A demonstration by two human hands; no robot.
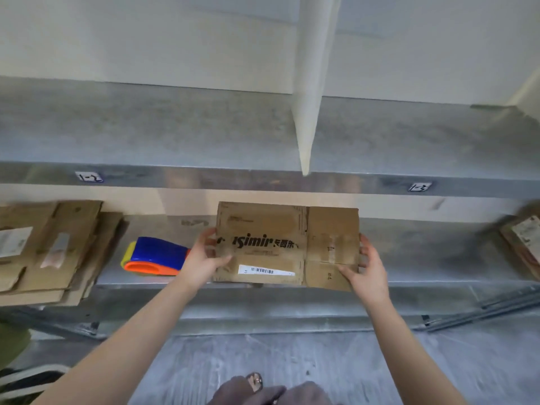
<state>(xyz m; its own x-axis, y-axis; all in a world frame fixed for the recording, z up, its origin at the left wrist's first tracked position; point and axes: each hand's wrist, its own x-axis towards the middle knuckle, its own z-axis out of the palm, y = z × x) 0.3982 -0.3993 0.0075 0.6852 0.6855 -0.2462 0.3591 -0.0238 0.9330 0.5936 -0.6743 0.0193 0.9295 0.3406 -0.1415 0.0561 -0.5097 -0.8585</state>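
Flat box [277, 229] was held over the shelf [423, 258], left hand [204, 258] and right hand [368, 270] clamped on opposite ends. Even inward pressure was judged best for opening it squarely.

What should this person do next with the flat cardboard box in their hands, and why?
Probably push the side edges of the flattened cardboard box toward each other to pop it open. It is not yet opened out, the left hand and right hand grip opposite edges over the metal shelf, and a tape dispenser lies beside it.
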